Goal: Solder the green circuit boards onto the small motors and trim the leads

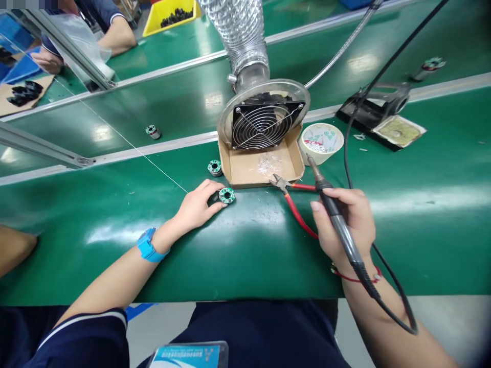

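Observation:
My left hand [195, 207] rests on the green bench and pinches a small round motor stator [231, 197] with a green circuit board ring on top, between thumb and fingers. A thin pale wire [148, 159] runs from the upper left down to this hand. In my right hand [356, 220] is a soldering iron [342, 232], its tip [310, 161] pointing up and left, clear of the stator. Red-handled side cutters [297, 210] lie beside that hand, jaws at the box's front edge. A second stator [215, 173] stands left of the box.
A fume fan [263, 127] on a foil duct [240, 30] sits over a cardboard box [245, 176] with clippings. Right of it are a tape roll [333, 138] and an iron stand [368, 128]. The iron's cable [347, 158] crosses the bench. A co-worker's arm [118, 38] shows upper left.

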